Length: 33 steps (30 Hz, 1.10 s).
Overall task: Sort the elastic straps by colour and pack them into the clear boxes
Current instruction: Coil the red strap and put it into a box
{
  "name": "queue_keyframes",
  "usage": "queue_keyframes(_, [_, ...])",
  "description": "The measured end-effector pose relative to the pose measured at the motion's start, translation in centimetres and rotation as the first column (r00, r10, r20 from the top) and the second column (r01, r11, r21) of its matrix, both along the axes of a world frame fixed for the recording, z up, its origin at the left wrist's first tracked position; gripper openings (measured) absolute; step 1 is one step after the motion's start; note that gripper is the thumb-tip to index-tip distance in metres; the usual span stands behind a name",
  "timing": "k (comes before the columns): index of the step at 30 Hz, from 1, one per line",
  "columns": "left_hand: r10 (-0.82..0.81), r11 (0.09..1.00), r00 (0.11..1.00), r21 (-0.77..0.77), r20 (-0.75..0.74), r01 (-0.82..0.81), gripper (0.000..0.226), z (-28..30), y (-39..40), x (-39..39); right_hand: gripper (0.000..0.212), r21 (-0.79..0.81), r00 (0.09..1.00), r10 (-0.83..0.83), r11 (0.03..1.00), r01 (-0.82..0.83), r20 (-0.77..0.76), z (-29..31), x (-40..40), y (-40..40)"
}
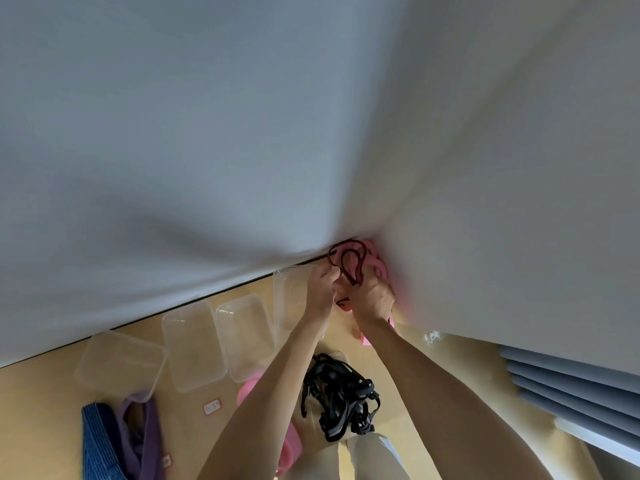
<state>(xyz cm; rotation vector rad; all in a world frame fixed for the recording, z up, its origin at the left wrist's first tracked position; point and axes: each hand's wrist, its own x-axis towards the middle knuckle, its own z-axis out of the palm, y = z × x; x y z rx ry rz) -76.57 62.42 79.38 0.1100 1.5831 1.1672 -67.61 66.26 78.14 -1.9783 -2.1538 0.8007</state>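
Note:
Both hands are raised together near the corner of the walls. My left hand point(321, 285) pinches a thin dark red elastic strap point(348, 259) that loops upward. My right hand point(373, 293) also grips that strap, with pink straps point(377, 263) bunched behind and under it. A clear box point(292, 296) lies just left of my left hand. Black straps point(341, 396) are piled in another clear box below my forearms. Purple point(145, 431) and blue point(98, 441) straps lie at the lower left.
Three clear boxes or lids point(121, 362), point(192, 344), point(244, 336) lie in a row on the wooden table point(45, 410). White walls rise close behind. More pink straps point(249, 389) peek out beside my left forearm. Window blinds point(568, 382) sit at the right.

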Motion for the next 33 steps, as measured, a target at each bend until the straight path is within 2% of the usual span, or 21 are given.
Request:
queue_keyframes(3, [-0.013, 0.998, 1.0, -0.059, -0.019, 0.012, 0.011, 0.0, -0.1, 0.3, 0.042, -0.106, 0.999, -0.014, 0.994, 0.01, -0.042, 0.0, 0.9, -0.3])
queue_keyframes(6, [-0.117, 0.983, 0.991, -0.15, -0.06, 0.107, 0.013, -0.4, 0.1, 1.0, 0.04, -0.205, 0.999, 0.028, 0.978, -0.035, -0.039, 0.1, 1.6, -0.9])
queue_keyframes(8, [-0.152, 0.973, 0.982, -0.191, -0.113, 0.128, 0.017, -0.8, 0.8, 1.5, 0.029, -0.203, 0.997, 0.02, 0.979, -0.035, -0.077, 0.1, 2.0, -1.2])
queue_keyframes(13, [-0.03, 0.991, 0.995, -0.135, -0.1, 0.016, 0.008, -1.6, 2.3, 3.1, 0.043, -0.235, 0.991, 0.0, 0.971, -0.032, -0.133, -0.5, 3.6, -0.4])
queue_keyframes(15, [-0.016, 0.988, 0.985, -0.154, -0.173, -0.011, 0.004, -1.9, 2.1, 3.6, 0.038, -0.225, 0.987, 0.022, 0.973, -0.058, -0.159, -0.6, 4.0, -0.2])
queue_keyframes(18, [-0.07, 0.984, 0.974, -0.175, -0.215, 0.032, 0.009, -1.8, 2.0, 4.1, 0.027, -0.208, 0.98, 0.012, 0.977, -0.054, -0.199, -0.6, 4.1, -0.2])
queue_keyframes(22, [-0.021, 0.995, 0.992, -0.101, -0.121, 0.009, 0.016, -0.3, 2.2, 4.4, 0.012, -0.192, 0.967, -0.053, 0.981, 0.005, -0.249, 0.0, 4.4, 0.1])
queue_keyframes(24, [-0.049, 0.997, 0.991, -0.059, -0.123, 0.043, 0.012, 0.5, 2.2, 4.3, 0.017, -0.165, 0.959, -0.051, 0.986, 0.004, -0.28, 0.5, 4.4, 0.4])
queue_keyframes(28, [-0.138, 0.988, 0.949, 0.034, -0.284, 0.154, 0.02, 2.0, 2.2, 3.7, 0.036, -0.028, 0.945, 0.013, 0.999, -0.023, -0.327, 2.8, 4.2, 0.4])
queue_keyframes(30, [-0.154, 0.982, 0.924, 0.046, -0.349, 0.182, 0.03, 3.3, 2.0, 3.4, 0.041, -0.055, 0.927, -0.003, 0.998, -0.019, -0.375, 4.4, 4.2, 0.2])
queue_keyframes(33, [-0.125, 0.979, 0.916, 0.103, -0.381, 0.176, 0.018, 6.0, 1.2, 3.0, 0.036, -0.098, 0.903, -0.037, 0.995, -0.006, -0.428, 7.2, 4.4, 0.3])
